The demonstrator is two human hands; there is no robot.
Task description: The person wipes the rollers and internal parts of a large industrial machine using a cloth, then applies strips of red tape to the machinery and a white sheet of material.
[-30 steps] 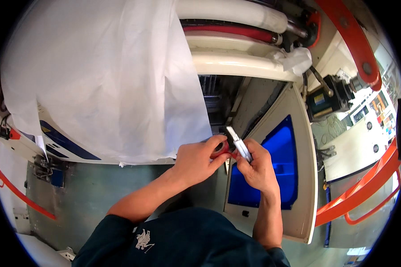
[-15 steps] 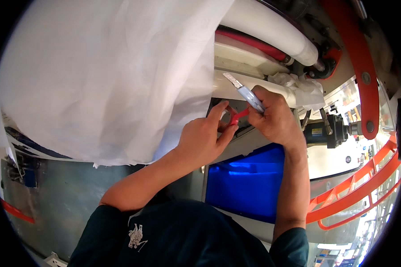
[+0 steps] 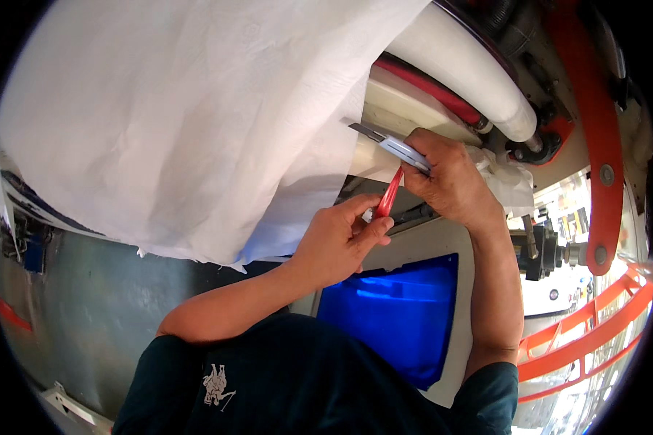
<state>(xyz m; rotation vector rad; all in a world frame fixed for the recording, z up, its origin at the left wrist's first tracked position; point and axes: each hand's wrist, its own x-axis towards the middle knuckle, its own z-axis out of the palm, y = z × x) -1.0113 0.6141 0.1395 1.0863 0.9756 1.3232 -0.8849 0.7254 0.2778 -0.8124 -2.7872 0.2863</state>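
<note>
Your right hand (image 3: 453,181) closed around a slim silver utility knife (image 3: 390,143), blade pointing left at the hanging white fabric sheet (image 3: 181,116), your left hand (image 3: 337,243) pinching a thin red strip (image 3: 387,197) just below the knife, blue panel (image 3: 399,312) beneath both hands.

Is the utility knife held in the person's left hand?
No, the right hand grips the utility knife, while the left hand pinches a red strip.
</note>
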